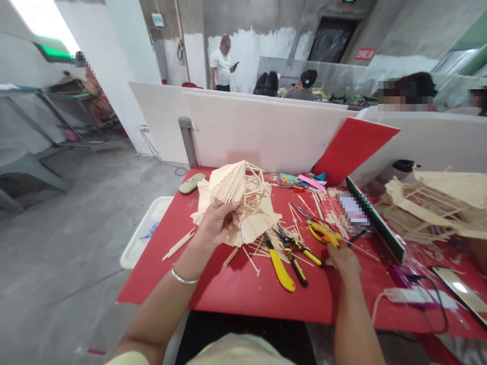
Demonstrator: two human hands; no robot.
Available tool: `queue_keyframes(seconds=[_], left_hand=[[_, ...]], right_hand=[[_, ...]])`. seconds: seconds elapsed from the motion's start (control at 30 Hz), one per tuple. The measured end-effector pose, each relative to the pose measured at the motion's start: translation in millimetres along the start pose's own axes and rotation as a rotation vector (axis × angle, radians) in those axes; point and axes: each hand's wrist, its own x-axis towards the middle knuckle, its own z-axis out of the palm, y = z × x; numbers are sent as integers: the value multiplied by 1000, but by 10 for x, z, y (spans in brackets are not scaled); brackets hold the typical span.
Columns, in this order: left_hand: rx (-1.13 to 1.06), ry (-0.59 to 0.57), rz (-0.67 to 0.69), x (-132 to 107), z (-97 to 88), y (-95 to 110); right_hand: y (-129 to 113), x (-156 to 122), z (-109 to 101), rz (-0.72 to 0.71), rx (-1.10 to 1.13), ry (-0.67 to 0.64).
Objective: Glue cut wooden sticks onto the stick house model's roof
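Observation:
My left hand [220, 221] pinches the lower edge of a small model roof [229, 183] built of thin wooden sticks, its right side an open lattice. Beneath it spreads a wider layer of pale sticks [251, 227]. At the right, my right hand [344, 262] is closed around the handle of a yellow glue gun [322, 232], with a clear stick jutting from its back. Close by lie black-and-yellow pliers [292, 258], a yellow-handled cutter [280, 268] and a red-handled pair of scissors [302, 211]. My right fingertips are partly hidden.
Loose sticks [178, 245] lie on the red tabletop [228, 291]. A green-edged board [375, 219] separates a second stick model [422, 208]. At right are a power strip [405, 295] and a phone [462, 291]. White partitions [243, 126] stand behind; several people are beyond.

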Motion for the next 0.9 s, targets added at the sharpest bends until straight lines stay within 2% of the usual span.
queue_keyframes(seconds=[0.1, 0.17, 0.2, 0.23, 0.3, 0.37, 0.43, 0.5, 0.63, 0.73, 0.9], left_hand=[[3, -4, -14, -20, 3, 15], [9, -3, -15, -29, 16, 23], [11, -1, -15, -31, 25, 25], [13, 4, -16, -32, 36, 26], [11, 19, -14, -31, 56, 25], [0, 29, -8, -28, 64, 21], [-13, 20, -8, -25, 56, 15], [-19, 2, -15, -25, 36, 10], [-18, -1, -21, -25, 7, 11], [-24, 3, -29, -17, 13, 13], [-30, 6, -40, 0, 29, 0]], right_hand=[[24, -112, -75, -3, 141, 89], [-89, -244, -192, -39, 276, 176], [-196, -330, -274, -79, 347, 204], [-336, -428, -373, -144, 573, 209], [-682, -650, -598, -332, 916, 98], [-1051, -878, -824, -521, 1027, 35], [-1368, -1073, -1012, -671, 1002, 34], [-1592, -1208, -1143, -786, 877, 70], [-1785, -1315, -1247, -922, 644, 133], [-1811, -1332, -1235, -923, 599, 143], [-1870, -1311, -1159, -778, 558, 272]])
